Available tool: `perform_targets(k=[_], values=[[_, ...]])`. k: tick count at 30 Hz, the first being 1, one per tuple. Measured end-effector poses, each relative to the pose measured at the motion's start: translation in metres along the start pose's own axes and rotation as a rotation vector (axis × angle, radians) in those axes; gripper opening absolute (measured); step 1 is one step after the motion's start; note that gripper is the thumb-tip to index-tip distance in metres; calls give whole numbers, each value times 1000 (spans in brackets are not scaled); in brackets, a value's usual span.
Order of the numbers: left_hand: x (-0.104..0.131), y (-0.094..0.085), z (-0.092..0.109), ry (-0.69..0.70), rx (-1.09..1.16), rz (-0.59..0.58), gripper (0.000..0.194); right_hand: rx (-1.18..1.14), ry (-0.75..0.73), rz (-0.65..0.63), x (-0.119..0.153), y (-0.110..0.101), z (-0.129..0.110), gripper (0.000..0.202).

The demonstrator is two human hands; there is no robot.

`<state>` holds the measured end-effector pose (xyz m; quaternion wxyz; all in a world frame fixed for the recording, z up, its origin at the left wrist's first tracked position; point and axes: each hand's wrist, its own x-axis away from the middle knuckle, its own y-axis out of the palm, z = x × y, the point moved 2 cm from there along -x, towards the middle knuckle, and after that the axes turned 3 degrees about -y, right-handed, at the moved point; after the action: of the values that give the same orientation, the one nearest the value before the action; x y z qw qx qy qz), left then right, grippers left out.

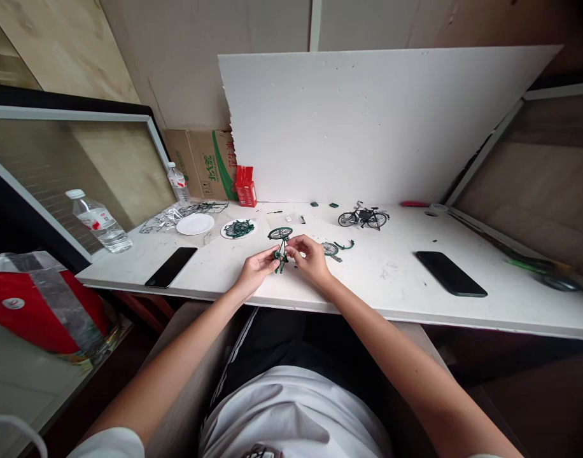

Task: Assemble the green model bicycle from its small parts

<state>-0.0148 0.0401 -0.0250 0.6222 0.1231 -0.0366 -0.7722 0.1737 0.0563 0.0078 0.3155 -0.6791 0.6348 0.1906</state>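
Observation:
Between my two hands a partly built green model bicycle [280,233] is held upright over the table's front part, its one black-tyred wheel at the top. My left hand [256,270] pinches the green frame from the left, low down. From the right, my right hand [309,257] has thumb and fingertips closed on the frame just below the wheel. Fingers cover part of the frame. Just beyond my right hand lie a loose wheel [330,249] and a curved green part [345,245].
A finished black model bicycle [363,216] stands at the back. Left are a plate of green parts [238,229], a white plate [195,223], a phone [172,267] and a water bottle [98,221]. Another phone [450,273] lies right. A white board [368,121] leans behind.

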Motion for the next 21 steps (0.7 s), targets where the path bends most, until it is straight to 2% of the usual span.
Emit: perform_targets(k=[6,12,21], values=[[0,-1,-1,21,-67,4,68,-1,-16,-22,2,1,-1,29],[1,-1,-2,16,-73,40,71,68,-91,-4,6,1,-5,19],[3,2,1,36,-20,84,55,198,-152,-53,13,4,-14,15]])
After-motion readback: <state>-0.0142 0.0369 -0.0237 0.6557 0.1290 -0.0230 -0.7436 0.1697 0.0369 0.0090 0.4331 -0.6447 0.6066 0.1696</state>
